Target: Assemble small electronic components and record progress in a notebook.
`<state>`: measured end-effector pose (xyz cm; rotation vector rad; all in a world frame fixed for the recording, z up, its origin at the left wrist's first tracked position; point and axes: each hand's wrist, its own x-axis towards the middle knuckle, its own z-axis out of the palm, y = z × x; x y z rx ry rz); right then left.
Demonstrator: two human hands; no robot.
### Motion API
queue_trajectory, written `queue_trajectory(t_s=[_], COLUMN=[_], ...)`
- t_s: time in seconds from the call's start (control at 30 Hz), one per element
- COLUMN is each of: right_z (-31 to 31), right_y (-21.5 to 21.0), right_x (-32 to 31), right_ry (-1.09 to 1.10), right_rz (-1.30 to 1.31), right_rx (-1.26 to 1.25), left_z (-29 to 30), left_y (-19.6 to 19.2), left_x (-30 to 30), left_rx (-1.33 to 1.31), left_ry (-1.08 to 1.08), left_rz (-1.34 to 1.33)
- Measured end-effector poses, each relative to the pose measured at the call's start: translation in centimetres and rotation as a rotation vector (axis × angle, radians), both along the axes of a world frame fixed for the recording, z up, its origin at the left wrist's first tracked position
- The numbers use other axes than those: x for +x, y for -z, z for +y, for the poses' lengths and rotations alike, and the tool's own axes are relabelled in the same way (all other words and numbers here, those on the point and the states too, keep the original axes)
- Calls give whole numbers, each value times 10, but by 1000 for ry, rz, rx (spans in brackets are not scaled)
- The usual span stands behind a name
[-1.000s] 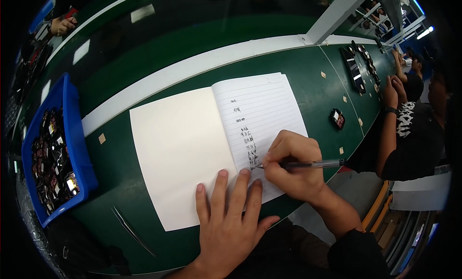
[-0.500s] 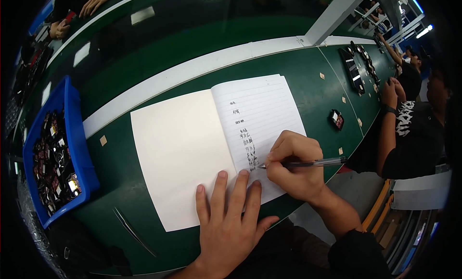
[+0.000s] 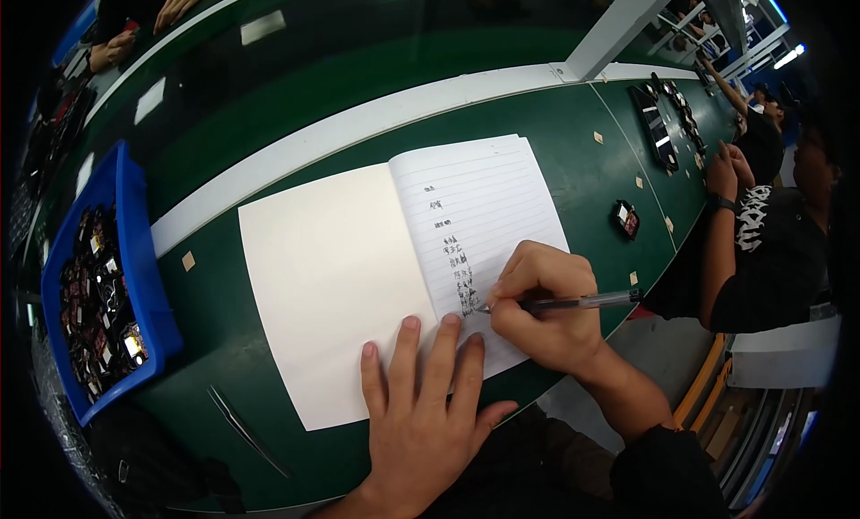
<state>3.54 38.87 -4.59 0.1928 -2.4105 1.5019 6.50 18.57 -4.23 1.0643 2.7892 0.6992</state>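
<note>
An open notebook (image 3: 322, 268) lies on the green table, its left page blank and its right page lined. Down the left part of the lined page runs a column of dark handwriting (image 3: 462, 282). My right hand (image 3: 548, 313) is closed round a dark, see-through pen (image 3: 600, 300), whose tip meets the page, or nearly so, beside the lowest written lines. Across the notebook's lower edge lies my left hand (image 3: 428, 411), flat with fingers spread, the fingertips pressing on both pages near the fold. It holds nothing.
A blue bin (image 3: 148, 277) of small electronic parts stands at the left. Tweezers (image 3: 246, 431) lie near the front edge. To the right are a small black device (image 3: 626, 220), paper scraps and a black panel (image 3: 654, 125). Another person (image 3: 761, 250) sits at the far right.
The notebook and table have shifted very slightly left in the picture. Both my hands keep their pose, and the pen stays at the lowest lines of writing.
</note>
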Motion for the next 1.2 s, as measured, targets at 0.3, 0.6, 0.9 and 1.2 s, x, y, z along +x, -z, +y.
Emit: queue_trajectory(t_s=[0.3, 0.6, 0.9, 1.2], right_z=[0, -1, 1, -1], right_y=[0, 0, -1, -3], right_x=[-1, -1, 0, 1], right_ry=[14, 20, -12, 25], right_rz=[7, 32, 10, -16], right_rx=[-18, 5, -8, -1], left_z=[1, 1, 1, 1], left_y=[0, -1, -1, -1], left_x=[0, 0, 0, 0], left_rx=[-9, -9, -13, -10], left_ry=[-21, -20, -23, -22], left_rz=[13, 7, 15, 10])
